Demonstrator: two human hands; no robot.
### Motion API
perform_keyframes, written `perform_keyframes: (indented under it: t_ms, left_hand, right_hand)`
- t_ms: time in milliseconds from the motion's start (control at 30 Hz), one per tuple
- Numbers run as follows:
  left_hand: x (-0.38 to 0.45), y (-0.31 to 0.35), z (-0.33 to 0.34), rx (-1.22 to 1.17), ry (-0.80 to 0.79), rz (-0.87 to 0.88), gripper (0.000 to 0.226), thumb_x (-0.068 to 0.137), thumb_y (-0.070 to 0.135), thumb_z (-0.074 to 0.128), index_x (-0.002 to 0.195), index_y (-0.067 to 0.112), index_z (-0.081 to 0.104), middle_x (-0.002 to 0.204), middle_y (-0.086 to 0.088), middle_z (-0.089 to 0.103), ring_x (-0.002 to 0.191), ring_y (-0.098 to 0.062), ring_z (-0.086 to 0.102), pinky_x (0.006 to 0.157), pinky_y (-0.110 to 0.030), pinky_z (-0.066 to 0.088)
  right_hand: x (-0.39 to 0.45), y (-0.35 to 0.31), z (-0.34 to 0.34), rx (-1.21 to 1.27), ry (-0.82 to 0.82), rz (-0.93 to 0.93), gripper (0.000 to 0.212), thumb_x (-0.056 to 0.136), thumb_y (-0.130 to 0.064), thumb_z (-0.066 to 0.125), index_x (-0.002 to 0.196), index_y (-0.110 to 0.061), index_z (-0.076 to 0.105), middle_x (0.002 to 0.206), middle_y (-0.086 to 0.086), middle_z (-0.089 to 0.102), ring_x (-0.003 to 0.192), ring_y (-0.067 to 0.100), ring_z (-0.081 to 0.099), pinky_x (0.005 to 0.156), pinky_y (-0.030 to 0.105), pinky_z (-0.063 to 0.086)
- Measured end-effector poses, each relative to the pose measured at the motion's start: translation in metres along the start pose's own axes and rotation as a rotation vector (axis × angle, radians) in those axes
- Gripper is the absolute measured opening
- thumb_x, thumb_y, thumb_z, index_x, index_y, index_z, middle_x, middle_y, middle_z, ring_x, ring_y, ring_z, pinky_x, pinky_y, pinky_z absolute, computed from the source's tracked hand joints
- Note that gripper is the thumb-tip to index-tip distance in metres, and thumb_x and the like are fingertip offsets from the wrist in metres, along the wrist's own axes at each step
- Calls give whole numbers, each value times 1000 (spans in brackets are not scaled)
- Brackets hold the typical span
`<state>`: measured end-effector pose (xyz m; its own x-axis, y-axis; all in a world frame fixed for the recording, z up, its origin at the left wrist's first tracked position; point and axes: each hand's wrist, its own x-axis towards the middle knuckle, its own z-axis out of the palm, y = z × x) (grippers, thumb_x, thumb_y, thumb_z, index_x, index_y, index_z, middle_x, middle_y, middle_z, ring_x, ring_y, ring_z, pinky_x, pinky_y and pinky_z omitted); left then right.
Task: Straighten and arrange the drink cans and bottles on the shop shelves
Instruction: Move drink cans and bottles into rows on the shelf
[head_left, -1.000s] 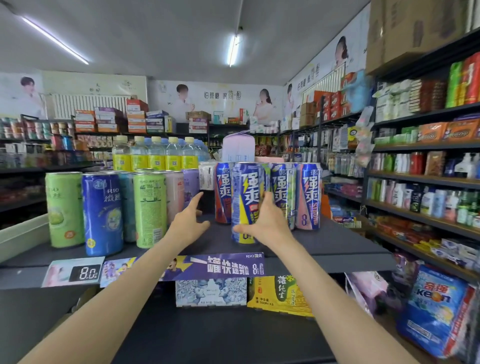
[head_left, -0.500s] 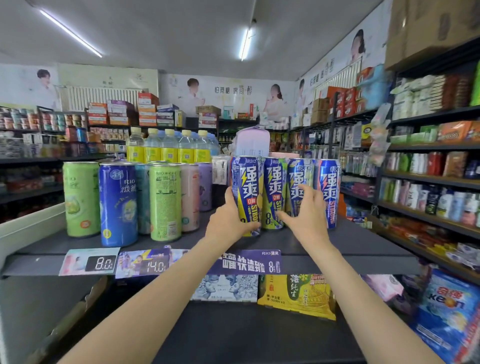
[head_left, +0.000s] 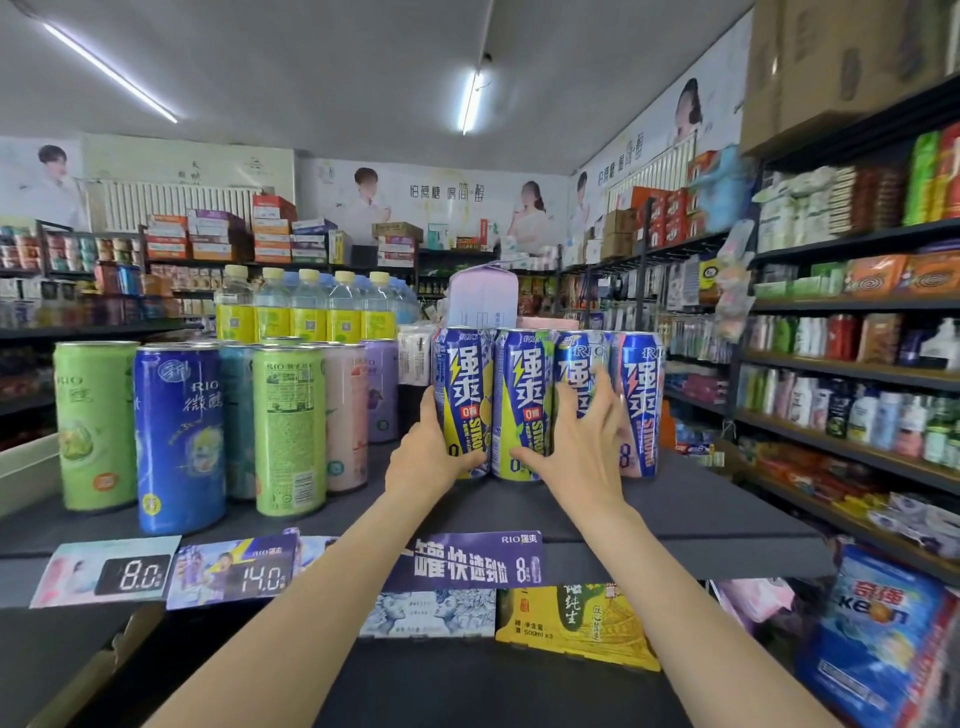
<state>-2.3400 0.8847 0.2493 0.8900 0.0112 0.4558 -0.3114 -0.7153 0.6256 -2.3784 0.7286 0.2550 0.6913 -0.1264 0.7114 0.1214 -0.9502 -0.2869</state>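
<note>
The dark shelf (head_left: 701, 519) runs across the scene, its near edge hung with price tags (head_left: 132, 571) and a purple banner (head_left: 470, 558). Bare shelf surface lies open on the near right, in front of and beside the blue cans, and a narrower strip runs along the near left in front of the mixed cans.

On the left stands a loose cluster of tall cans: a pale green can (head_left: 96, 423) at the far left, a blue can (head_left: 179, 439) nearest the edge, and a green can (head_left: 291, 428) turned with its label text outward. Behind them is a row of yellow-labelled bottles (head_left: 306, 306), partly hidden.

At the centre, four blue cans stand upright, side by side and touching. The left hand (head_left: 431, 457) wraps the leftmost blue can (head_left: 465, 400) low down, thumb across its front. The right hand (head_left: 584, 447) has spread fingers laid over the third blue can (head_left: 579, 371), with its thumb against the second blue can (head_left: 524, 402); whether it truly grips cannot be told. The fourth blue can (head_left: 639, 405) stands free, its lower left covered by fingers.

A pale carton (head_left: 483, 296) rises behind the row, its base hidden.
</note>
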Motion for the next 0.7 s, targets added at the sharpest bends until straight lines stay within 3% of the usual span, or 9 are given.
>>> perform_keyframes:
  t_ms: [100,400,500,600,700]
  left_hand:
    - [5,-2,2,-4,-6,-7,102,75,33,75,147,20,4,130,-12,53,116,-32,53,92,-41,44]
    - [3,-3,1,-124,-32,7,111,75,26,76,148,22,-6,136,-12,48,120,-29,50,99,-42,42]
    - [-4,9,-3,-65,85,140,118,71,34,78,147,29,-11,151,-19,18,138,-34,24,107,-49,28]
    - [-15,36,-3,240,156,204,116,71,49,74,143,39,-16,154,-13,-21,141,-43,-6,106,-60,22]
    - [-19,52,11,362,114,173,124,67,50,77,140,41,-23,146,-15,-37,136,-53,-6,103,-61,31]
  right_hand:
    - [1,1,3,-30,21,-19,77,78,-49,68,137,-14,32,154,17,-10,140,39,3,110,46,22]
    - [1,6,0,5,-50,-34,78,79,-47,67,140,-15,29,155,14,-12,141,37,-1,113,45,15]
    - [1,25,-15,101,57,-51,78,80,-36,70,143,-16,27,155,13,1,142,32,4,116,46,16]
    - [8,52,-30,145,224,60,85,79,-26,73,147,-23,21,154,16,5,138,38,12,110,51,25]
    - [10,69,-34,311,1,187,105,79,-7,72,149,-32,-2,155,13,-14,133,40,31,99,39,37]
